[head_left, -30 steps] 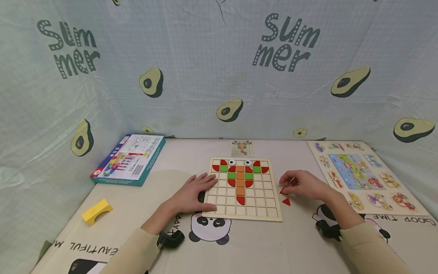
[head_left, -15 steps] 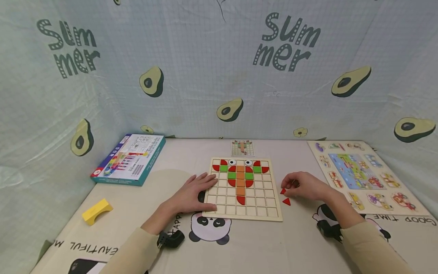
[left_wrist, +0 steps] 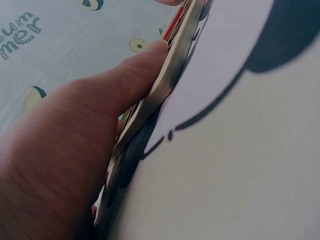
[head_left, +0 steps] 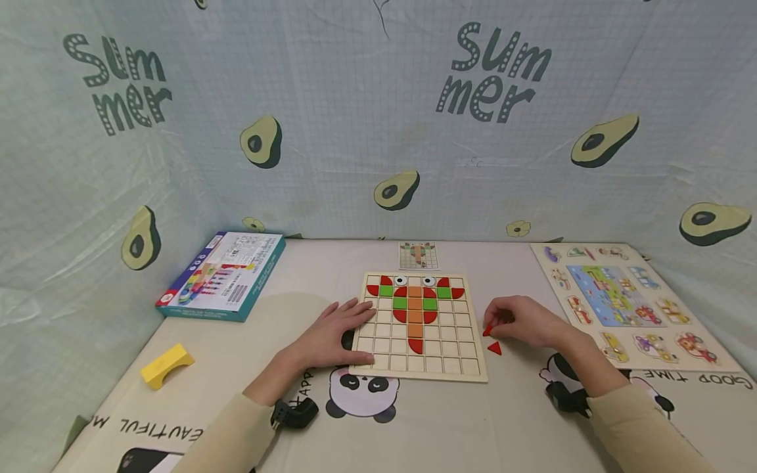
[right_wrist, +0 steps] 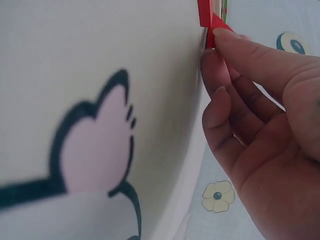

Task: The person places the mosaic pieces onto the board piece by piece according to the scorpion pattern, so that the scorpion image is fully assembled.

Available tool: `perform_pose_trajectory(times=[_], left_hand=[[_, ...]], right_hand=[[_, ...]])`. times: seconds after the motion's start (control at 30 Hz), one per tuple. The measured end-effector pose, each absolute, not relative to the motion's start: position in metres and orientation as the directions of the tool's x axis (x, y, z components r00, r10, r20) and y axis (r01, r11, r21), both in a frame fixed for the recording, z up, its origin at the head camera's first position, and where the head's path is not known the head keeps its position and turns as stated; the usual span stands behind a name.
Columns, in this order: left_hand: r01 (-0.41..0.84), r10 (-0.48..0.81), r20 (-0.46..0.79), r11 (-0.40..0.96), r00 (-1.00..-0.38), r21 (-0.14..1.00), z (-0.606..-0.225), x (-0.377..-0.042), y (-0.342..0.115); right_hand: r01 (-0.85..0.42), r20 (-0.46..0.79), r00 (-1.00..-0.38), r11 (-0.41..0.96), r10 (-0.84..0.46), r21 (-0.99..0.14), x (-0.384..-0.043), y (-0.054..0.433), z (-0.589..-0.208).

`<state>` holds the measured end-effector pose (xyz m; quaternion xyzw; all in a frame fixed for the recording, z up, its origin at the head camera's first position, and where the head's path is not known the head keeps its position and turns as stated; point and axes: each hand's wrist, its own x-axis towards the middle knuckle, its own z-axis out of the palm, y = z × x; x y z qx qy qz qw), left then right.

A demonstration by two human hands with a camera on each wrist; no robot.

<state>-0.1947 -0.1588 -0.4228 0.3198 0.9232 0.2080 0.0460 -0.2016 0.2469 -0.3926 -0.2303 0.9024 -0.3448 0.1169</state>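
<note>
A wooden grid board [head_left: 378,355] lies mid-table, with red, green and orange pieces and two eye pieces set in its upper cells and down its middle. My left hand [head_left: 328,335] rests on the board's left edge, fingers spread and straight; its thumb [left_wrist: 135,75] lies over the rim in the left wrist view. Beyond the board's right edge, my right hand [head_left: 520,320] pinches a red triangle piece [head_left: 487,330] between thumb and fingertips, tilted up off the table. A second red triangle [head_left: 495,349] lies just in front of it.
A small pattern card [head_left: 418,256] lies behind the board. At the right is a wooden picture puzzle [head_left: 591,351]. The left side holds a teal-edged box [head_left: 230,276] and a yellow arched block [head_left: 168,366]. A patterned cloth wall [head_left: 331,131] closes off the back.
My right fingers have shifted slightly on the red triangle, which now tilts up in their pinch instead of showing its face flat. The left hand and the board have stayed put.
</note>
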Motion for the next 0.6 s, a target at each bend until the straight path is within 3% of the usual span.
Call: perform_pose_trajectory(times=[0.23,0.6], left_hand=[[0.575,0.611,0.054,0.708,-0.79,0.409,-0.424,-0.196,-0.159],[0.578,0.617,0.052,0.7,-0.785,0.42,-0.422,-0.195,-0.159]], right_hand=[[-0.368,-0.013,-0.851,0.613,-0.525,-0.7,-0.204,0.247,-0.389],[-0.333,-0.058,-0.825,0.565,-0.563,-0.755,-0.206,0.224,-0.384]])
